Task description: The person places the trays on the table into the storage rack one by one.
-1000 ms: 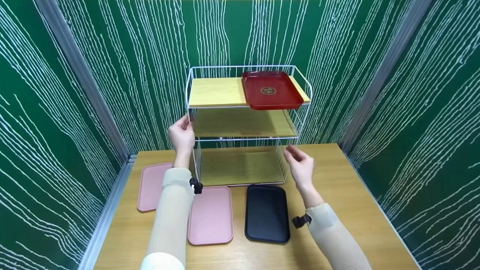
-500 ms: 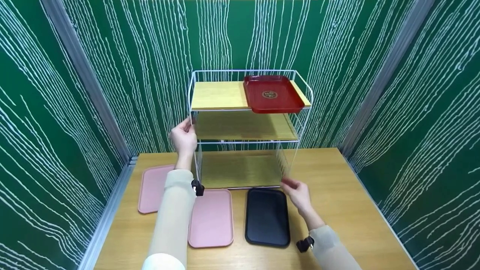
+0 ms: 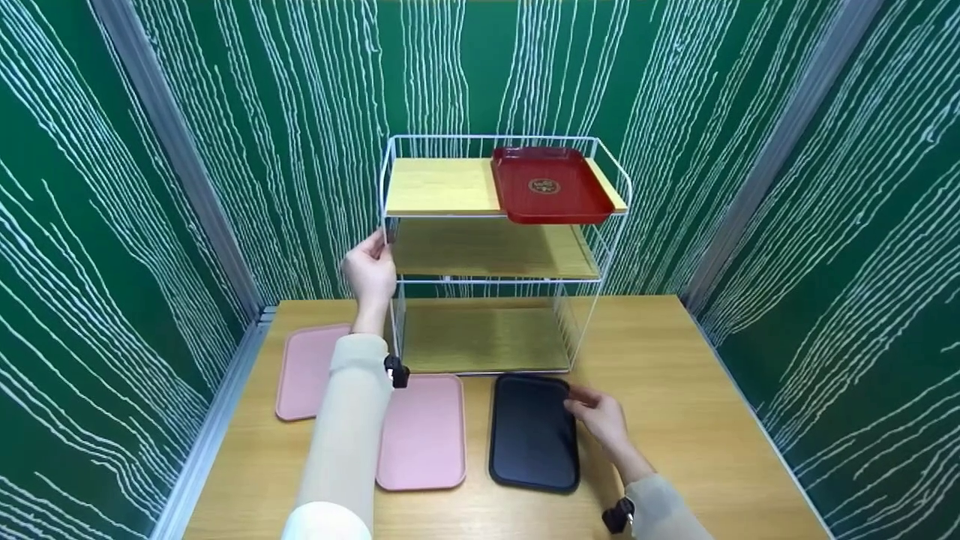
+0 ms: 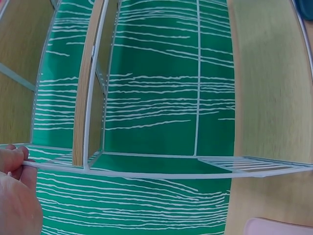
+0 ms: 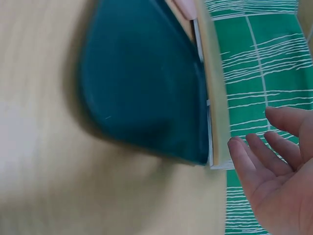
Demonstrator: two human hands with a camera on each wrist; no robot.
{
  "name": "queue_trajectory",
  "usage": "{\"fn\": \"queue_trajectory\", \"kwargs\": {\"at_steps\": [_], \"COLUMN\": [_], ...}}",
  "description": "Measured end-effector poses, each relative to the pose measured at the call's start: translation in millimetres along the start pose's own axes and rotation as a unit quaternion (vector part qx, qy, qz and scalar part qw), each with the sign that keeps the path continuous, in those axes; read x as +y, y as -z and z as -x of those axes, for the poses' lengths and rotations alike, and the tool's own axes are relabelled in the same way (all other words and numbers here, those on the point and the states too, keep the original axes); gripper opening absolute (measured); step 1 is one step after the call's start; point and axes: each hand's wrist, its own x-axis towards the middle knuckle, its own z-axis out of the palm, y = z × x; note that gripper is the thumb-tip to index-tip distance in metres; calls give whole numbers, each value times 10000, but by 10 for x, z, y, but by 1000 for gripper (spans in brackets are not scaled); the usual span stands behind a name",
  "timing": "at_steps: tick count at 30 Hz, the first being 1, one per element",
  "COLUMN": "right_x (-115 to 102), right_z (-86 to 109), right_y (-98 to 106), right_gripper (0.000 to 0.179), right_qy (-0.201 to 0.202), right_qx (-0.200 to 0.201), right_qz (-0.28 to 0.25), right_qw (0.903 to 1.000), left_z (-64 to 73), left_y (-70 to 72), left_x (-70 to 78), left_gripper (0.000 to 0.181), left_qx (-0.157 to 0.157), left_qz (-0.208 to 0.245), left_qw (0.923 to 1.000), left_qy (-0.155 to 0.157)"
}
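A white wire rack [image 3: 495, 280] with wooden shelves stands on the table. My left hand [image 3: 370, 274] grips its left front post, fingers and thumb round the thin wire [image 4: 127, 174] in the left wrist view. My right hand [image 3: 604, 424] is at the upper right edge of a black tray [image 3: 534, 439] lying in front of the rack. In the right wrist view the right hand's fingers [image 5: 261, 156] are spread and slightly bent, holding nothing, and the tray looks dark teal. A red tray [image 3: 551, 196] with a gold emblem lies on the top shelf, its front overhanging the edge.
A pink tray [image 3: 421, 439] lies left of the black one. Another pink tray [image 3: 306, 373] sits farther left, partly hidden by my left sleeve. Green walls [image 3: 750, 187] with white streaks enclose the wooden table [image 3: 675, 360] behind and at both sides.
My right hand has moved down from beside the rack's right side to the black tray's upper right edge. The left hand has stayed on the post.
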Motion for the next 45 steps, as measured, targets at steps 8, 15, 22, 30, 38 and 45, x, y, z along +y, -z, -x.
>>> {"fn": "queue_trajectory", "kwargs": {"at_steps": [8, 15, 22, 30, 38, 45], "right_x": [171, 292, 363, 461, 488, 483], "right_z": [75, 167, 206, 240, 355, 411], "right_y": [119, 191, 184, 202, 213, 164], "right_gripper": [42, 49, 52, 50, 57, 62], "right_qy": [-75, -630, -820, -1029, -1083, -987], "right_qx": [-105, -505, -607, -665, -694, -970], "right_qz": [703, 672, 788, 1030, 875, 631], "right_qw": [9974, 9945, 9917, 9871, 9878, 9884], "left_z": [-14, -4, -15, -19, 7, -17], "left_y": [19, 20, 15, -8, -13, -3], "left_x": [-12, -14, -11, -35, -69, -27], "left_gripper": [32, 31, 32, 33, 32, 32], "left_qx": [-74, -59, -10, 3, -36, -1], "left_qz": [-81, -114, -79, -100, -72, -165], "left_qw": [9999, 9999, 9999, 9999, 9999, 9998], "left_qy": [93, -9, -107, -124, -126, -78]}}
